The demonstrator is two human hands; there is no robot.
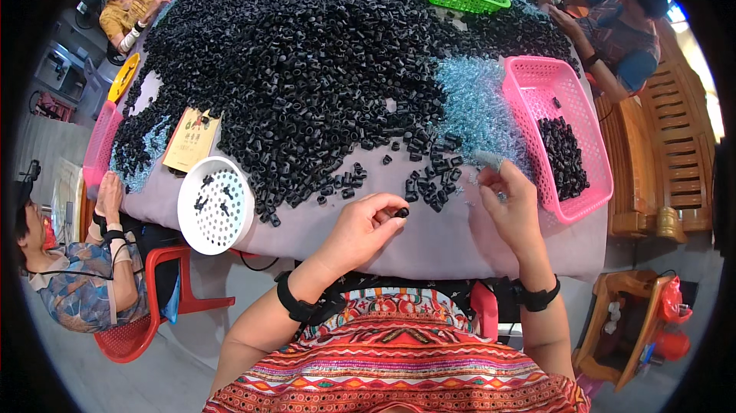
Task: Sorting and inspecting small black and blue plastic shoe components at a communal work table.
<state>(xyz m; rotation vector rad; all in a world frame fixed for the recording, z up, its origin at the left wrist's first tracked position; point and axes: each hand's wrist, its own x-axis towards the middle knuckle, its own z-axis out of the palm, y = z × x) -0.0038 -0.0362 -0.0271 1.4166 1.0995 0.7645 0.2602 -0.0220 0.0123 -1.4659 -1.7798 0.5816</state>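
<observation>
A small black plastic cap (402,213) is pinched between the thumb and fingers of my left hand (360,230), just above the table's near edge. To the right, my right hand (512,206) has its fingers curled in a pinch beside a heap of small clear bluish plastic pieces (479,98). Whatever lies between those fingertips is too small to make out; a pale covering shows on a fingertip. Loose black caps (433,183) lie between and beyond my hands, spreading into a large black pile (322,68) over the cloth.
Right of my right hand stands a pink basket (529,175) holding black pieces. A white perforated bowl (201,235) with a few black pieces sits at left, near a yellow booklet (192,141). Farther off is a green basket (469,5). Other people sit around the table (560,248).
</observation>
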